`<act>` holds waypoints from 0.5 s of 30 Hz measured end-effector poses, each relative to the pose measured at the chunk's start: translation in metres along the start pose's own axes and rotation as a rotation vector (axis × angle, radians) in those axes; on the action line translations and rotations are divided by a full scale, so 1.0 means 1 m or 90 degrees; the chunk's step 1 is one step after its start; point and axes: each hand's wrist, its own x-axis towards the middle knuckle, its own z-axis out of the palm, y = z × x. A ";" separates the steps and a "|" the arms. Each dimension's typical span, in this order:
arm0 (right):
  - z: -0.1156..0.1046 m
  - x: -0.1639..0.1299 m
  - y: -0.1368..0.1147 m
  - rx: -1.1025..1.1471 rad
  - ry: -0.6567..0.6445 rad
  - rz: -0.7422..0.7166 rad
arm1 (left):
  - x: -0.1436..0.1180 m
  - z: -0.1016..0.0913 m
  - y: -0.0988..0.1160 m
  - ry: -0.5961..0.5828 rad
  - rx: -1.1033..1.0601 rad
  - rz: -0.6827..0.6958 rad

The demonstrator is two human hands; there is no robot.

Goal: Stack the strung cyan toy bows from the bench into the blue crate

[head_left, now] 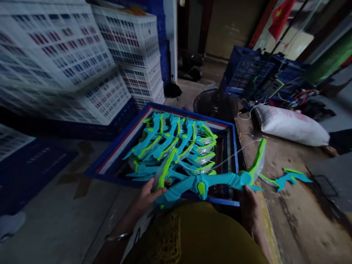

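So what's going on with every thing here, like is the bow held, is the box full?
Toy bow: held level over the crate, string attached.
Left hand: gripping one end of the bow.
Right hand: gripping the other end.
Blue crate: open, piled with matching toy bows.
Loose bow piece: lying flat on the wooden table.
White sack: filled, lying on its side.
White crates: stacked.

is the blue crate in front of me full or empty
Full: the blue crate holds a heap of teal and green toy bows rising above its rim.
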 end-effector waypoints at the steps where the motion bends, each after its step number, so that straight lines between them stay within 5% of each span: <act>1: 0.001 -0.002 0.000 0.014 -0.006 0.035 | 0.000 0.000 -0.001 0.010 0.022 -0.003; 12: 0.010 -0.002 -0.004 0.019 -0.049 0.016 | 0.004 0.016 -0.026 0.158 0.050 -0.055; 15: 0.007 0.000 -0.004 -0.027 -0.009 -0.032 | 0.004 0.019 -0.029 0.146 0.052 -0.038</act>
